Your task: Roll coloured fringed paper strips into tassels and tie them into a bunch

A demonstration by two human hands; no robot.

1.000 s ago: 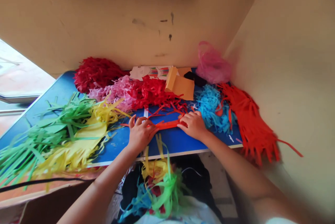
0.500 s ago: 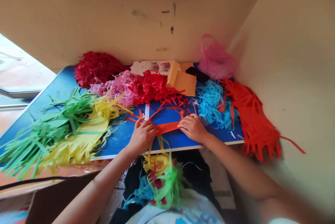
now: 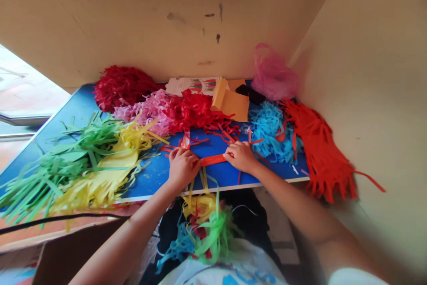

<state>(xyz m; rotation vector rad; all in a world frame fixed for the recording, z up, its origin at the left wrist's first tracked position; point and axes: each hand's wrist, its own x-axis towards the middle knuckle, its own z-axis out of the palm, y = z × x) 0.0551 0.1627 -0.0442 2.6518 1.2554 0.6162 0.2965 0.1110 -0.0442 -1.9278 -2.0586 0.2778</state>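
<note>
An orange paper strip with fringed ends (image 3: 213,159) stretches between my two hands, just above the near part of the blue table (image 3: 150,180). My left hand (image 3: 183,166) has its fingers closed on the left end. The right end is pinched in my right hand (image 3: 240,156). Thin orange strands spread out beyond both hands. Below the table edge, a bunch of yellow, green, blue and red paper fringe (image 3: 215,231) hangs or lies over my lap; a few yellow and green strips rise from it toward my left hand.
Green fringe (image 3: 80,142) and yellow fringe (image 3: 113,167) lie left. Dark red (image 3: 123,87), pink (image 3: 151,109) and red fringe (image 3: 193,109) sit behind. Blue fringe (image 3: 273,134), orange fringe (image 3: 320,147), a pink plastic bag (image 3: 275,76) and a black phone-like object (image 3: 250,94) are right.
The orange strip between my hands has become narrower, its band folded or rolled tighter. My right hand has shifted slightly left. The orange strands beyond the hands have changed position.
</note>
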